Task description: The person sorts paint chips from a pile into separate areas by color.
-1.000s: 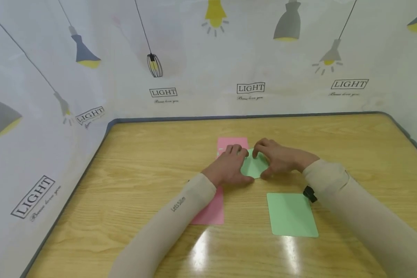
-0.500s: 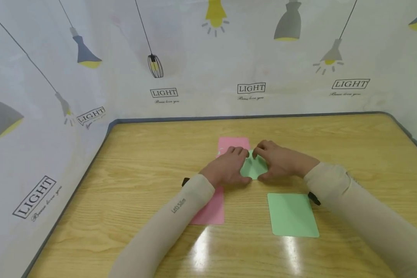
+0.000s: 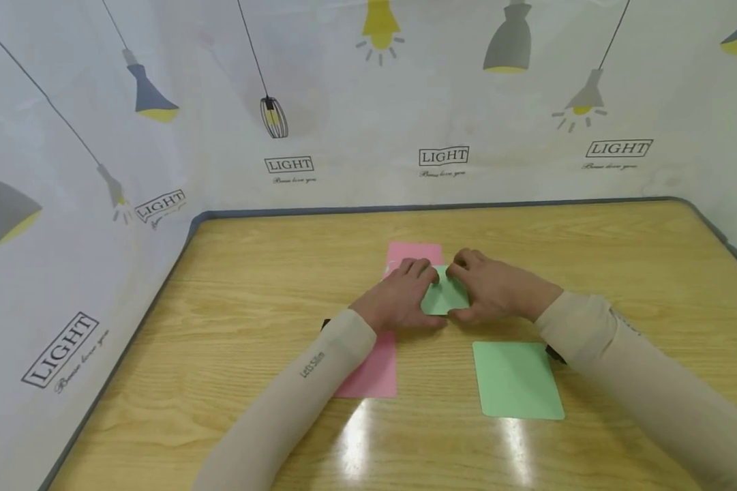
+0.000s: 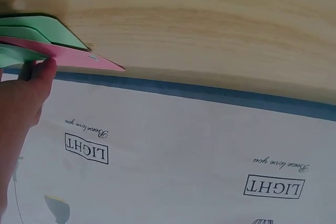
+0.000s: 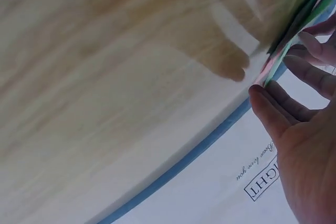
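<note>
My left hand [image 3: 400, 298] and right hand [image 3: 498, 290] grip a small green card [image 3: 446, 294] from its two sides, fingers curled and thumbs at its near edge. In the left wrist view, that hand's fingers touch layered green sheets [image 4: 47, 23] and a pointed pink sheet [image 4: 79, 57]. The right wrist view shows fingertips pinching the edges of thin pink and green sheets [image 5: 277, 59]. Just behind the left hand, a pink card [image 3: 414, 251] is partly covered. How the layers join is hidden by the hands.
A loose green square card [image 3: 518, 379] lies nearer me on the right of the wooden table [image 3: 251, 273]. Another pink card [image 3: 375, 372] lies partly under my left forearm. A white wall covering [image 3: 356, 177] printed with lamps rises behind the table edge.
Both hands have drawn slightly closer together, the right thumb shifting left. The held green card has moved a little left, and its near edge has turned from slanted to almost level.
</note>
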`<move>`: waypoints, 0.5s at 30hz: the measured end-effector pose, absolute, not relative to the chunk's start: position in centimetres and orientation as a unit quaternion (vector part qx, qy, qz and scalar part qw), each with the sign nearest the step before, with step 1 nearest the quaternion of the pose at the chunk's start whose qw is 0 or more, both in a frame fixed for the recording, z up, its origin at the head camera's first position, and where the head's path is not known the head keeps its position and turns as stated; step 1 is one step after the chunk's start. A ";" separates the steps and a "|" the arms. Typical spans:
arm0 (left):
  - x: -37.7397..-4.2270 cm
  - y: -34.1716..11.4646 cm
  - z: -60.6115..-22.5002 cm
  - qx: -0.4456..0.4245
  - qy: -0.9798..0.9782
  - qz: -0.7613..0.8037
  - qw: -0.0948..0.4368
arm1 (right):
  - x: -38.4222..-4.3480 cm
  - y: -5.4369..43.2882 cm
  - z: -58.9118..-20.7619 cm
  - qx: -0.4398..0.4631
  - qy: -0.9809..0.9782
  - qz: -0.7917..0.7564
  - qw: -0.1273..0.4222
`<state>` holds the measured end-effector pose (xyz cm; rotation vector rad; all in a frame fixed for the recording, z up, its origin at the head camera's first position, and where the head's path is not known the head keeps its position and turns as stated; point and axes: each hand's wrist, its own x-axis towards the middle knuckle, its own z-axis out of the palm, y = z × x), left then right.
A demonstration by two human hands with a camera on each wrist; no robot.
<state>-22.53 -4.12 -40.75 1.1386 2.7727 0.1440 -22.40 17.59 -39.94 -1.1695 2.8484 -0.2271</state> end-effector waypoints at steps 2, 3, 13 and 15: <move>-22.6 -4.2 -40.8 0.375 0.923 0.058 0.067 | -22.3 17.6 -39.8 -0.380 0.921 -0.077 0.025; -22.7 -4.3 -40.7 0.373 0.923 0.062 0.066 | -22.3 17.6 -39.6 -0.380 0.921 -0.082 0.024; -21.6 -3.6 -39.0 0.388 0.914 0.104 0.064 | -20.3 18.7 -38.0 -0.375 0.919 -0.122 0.025; -21.1 -3.2 -38.7 0.394 0.910 0.110 0.065 | -19.6 19.1 -37.6 -0.369 0.920 -0.128 0.028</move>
